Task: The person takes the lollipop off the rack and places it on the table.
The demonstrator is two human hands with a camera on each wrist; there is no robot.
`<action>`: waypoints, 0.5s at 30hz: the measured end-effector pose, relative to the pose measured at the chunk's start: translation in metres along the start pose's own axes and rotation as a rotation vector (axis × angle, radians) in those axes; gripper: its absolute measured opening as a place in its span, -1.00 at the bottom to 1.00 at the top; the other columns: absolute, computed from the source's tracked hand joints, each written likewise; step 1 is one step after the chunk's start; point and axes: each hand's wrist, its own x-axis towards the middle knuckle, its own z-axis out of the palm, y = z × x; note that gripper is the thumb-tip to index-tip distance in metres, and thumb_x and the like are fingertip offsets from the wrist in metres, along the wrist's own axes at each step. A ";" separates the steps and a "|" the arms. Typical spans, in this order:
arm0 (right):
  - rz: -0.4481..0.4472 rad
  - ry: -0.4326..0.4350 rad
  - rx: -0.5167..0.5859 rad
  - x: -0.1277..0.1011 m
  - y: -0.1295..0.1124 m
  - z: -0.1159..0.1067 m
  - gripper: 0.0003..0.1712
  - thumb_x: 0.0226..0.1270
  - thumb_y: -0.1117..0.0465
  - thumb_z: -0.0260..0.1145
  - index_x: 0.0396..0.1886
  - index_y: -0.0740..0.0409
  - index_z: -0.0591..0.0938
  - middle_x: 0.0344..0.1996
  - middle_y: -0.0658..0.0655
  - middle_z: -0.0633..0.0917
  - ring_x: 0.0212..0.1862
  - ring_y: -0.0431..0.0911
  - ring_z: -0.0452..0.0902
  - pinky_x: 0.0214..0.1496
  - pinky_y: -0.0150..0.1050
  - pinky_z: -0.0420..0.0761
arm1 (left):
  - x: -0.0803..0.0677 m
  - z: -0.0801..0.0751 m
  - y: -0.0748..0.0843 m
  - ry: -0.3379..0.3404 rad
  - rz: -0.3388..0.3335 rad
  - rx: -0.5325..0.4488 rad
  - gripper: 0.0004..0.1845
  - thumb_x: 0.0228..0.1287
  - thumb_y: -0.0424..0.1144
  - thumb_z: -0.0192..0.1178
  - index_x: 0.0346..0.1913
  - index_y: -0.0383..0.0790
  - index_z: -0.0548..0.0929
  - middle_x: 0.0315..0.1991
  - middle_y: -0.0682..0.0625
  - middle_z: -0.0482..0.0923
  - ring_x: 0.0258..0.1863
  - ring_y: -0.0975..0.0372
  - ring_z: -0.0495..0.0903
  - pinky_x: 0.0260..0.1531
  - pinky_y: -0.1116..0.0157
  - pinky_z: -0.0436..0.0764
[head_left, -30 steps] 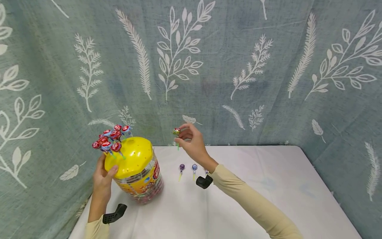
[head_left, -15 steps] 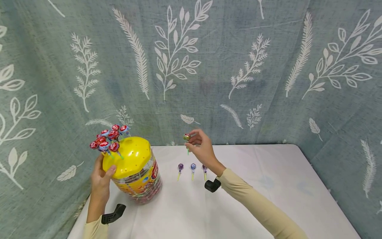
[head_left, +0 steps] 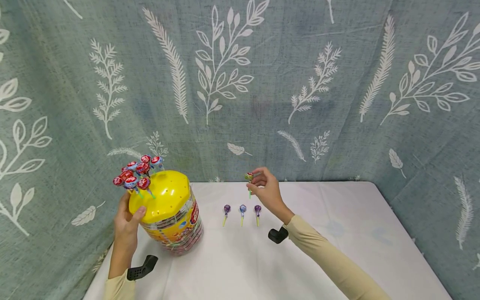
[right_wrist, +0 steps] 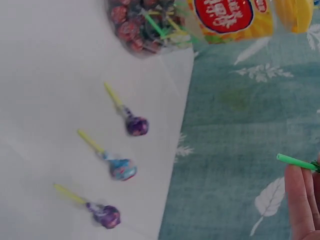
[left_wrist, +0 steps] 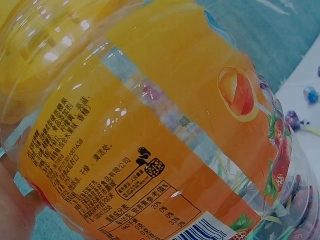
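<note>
My left hand (head_left: pixel 126 225) grips the side of a large clear candy jar (head_left: pixel 176 233) with an orange label and a yellow lid (head_left: pixel 168 193). Several wrapped lollipops (head_left: pixel 142 168) stand upright in holes along the lid's left side. My right hand (head_left: pixel 268 189) pinches a lollipop with a green and red wrapper (head_left: pixel 249 177), its green stick (right_wrist: pixel 295 161) pointing down, above the back of the table. Below it three lollipops lie in a row: a purple one (head_left: pixel 226 208), a blue one (head_left: pixel 243 208) and another purple one (head_left: pixel 257 208), yellow sticks toward me.
A white-covered table (head_left: pixel 330 250) reaches right and forward of the jar. A grey-green curtain (head_left: pixel 262 104) with white leaf prints hangs behind the table and at its sides. More lollipops (right_wrist: pixel 131 30) fill the jar's bottom.
My right hand has moved right and slightly down with the green-stick lollipop, uncovering the rightmost purple lollipop on the table. My left hand and the jar have stayed nearly still.
</note>
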 end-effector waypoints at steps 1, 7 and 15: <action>0.015 0.004 -0.006 -0.001 0.002 -0.002 -0.57 0.14 0.53 0.29 0.02 0.51 0.42 -0.33 0.50 0.55 -0.30 0.38 0.55 -0.31 0.08 0.62 | 0.000 0.000 0.000 0.000 -0.002 -0.002 -0.27 0.25 -0.38 0.05 0.46 0.01 0.09 0.37 -0.02 0.14 0.23 0.19 0.21 0.15 0.53 0.30; 0.090 0.039 -0.041 -0.005 0.030 -0.012 -0.56 0.12 0.52 0.32 0.02 0.47 0.43 -0.33 0.46 0.56 -0.31 0.31 0.58 -0.35 -0.04 0.65 | 0.001 0.000 0.000 0.000 -0.005 0.003 -0.27 0.24 -0.35 0.06 0.46 0.03 0.09 0.38 -0.02 0.14 0.23 0.19 0.22 0.15 0.53 0.29; 0.194 0.121 -0.137 -0.012 0.082 -0.019 -0.57 0.05 0.48 0.40 -0.06 0.27 0.51 -0.42 0.26 0.59 -0.43 0.06 0.62 -0.47 -0.19 0.65 | 0.000 -0.001 -0.001 -0.002 -0.006 0.009 -0.26 0.23 -0.35 0.06 0.46 0.03 0.09 0.37 -0.02 0.15 0.22 0.19 0.22 0.13 0.54 0.30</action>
